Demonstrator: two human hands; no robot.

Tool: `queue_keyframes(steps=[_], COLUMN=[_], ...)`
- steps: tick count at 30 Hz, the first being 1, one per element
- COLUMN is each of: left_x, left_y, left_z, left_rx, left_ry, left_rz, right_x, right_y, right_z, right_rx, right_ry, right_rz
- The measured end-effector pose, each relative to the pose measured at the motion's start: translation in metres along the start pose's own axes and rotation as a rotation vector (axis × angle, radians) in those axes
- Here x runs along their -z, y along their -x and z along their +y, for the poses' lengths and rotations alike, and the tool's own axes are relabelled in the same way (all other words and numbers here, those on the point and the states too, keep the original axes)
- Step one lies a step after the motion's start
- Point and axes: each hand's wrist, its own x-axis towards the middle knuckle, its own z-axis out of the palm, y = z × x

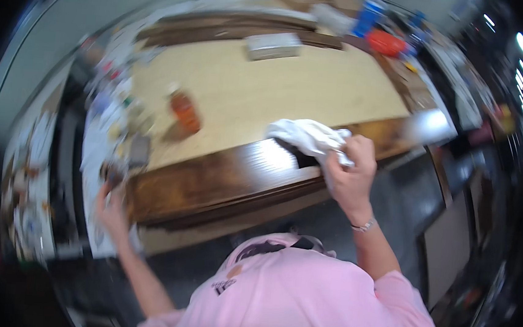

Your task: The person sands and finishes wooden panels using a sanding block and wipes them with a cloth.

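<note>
My right hand (352,170) has its fingers (361,148) closed tight around a crumpled white cloth (305,136), which bunches out to the left of my knuckles. The cloth sits at the near edge of a wide wooden panel (261,90), right where the pale, unfinished top meets the dark, glossy brown band (223,182) along the front. A bright patch of light reflects off that dark band just left of the cloth. A thin bracelet (364,226) circles my right wrist.

My left hand (110,210) is down at the near left corner of the panel, by the cluttered strip of the worktop (100,144) that runs along its left side. That hand is blurred, so I cannot tell whether its fingers are spread or curled, or whether they hold anything.

On the pale wood, well apart from the cloth, stands an orange-brown bottle (184,109) with a light cap, tilted in the view. At the far edge lies a flat grey box (273,44). Beyond it are a blue can (369,16) and a red object (386,43), both too blurred to tell more. My pink shirt (300,302) fills the bottom of the view.
</note>
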Motion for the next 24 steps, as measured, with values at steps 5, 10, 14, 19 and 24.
queue_keyframes(steps=[5,10,14,19,24], left_x=[-0.011,-0.08,-0.08,-0.08,-0.076], left_y=[0.002,0.035,0.027,0.032,0.041], left_z=[0.189,0.247,0.241,0.253,0.266], left_rx=[-0.527,-1.001,-0.958,-0.934,-0.849], left_ry=[0.089,-0.375,-0.37,-0.403,-0.447], left_rz=[-0.519,-0.939,-0.999,-1.023,-1.037], right_x=[-0.004,-0.013,0.023,0.063,0.029], right_y=[0.008,0.015,-0.01,-0.053,-0.044], right_z=[-0.031,0.006,0.057,0.077,0.083], right_rx=[0.225,0.13,-0.29,-0.63,-0.093], right_ry=[-0.037,0.116,-0.106,-0.582,-0.119], right_rz=[-0.055,0.075,-0.081,0.306,0.457])
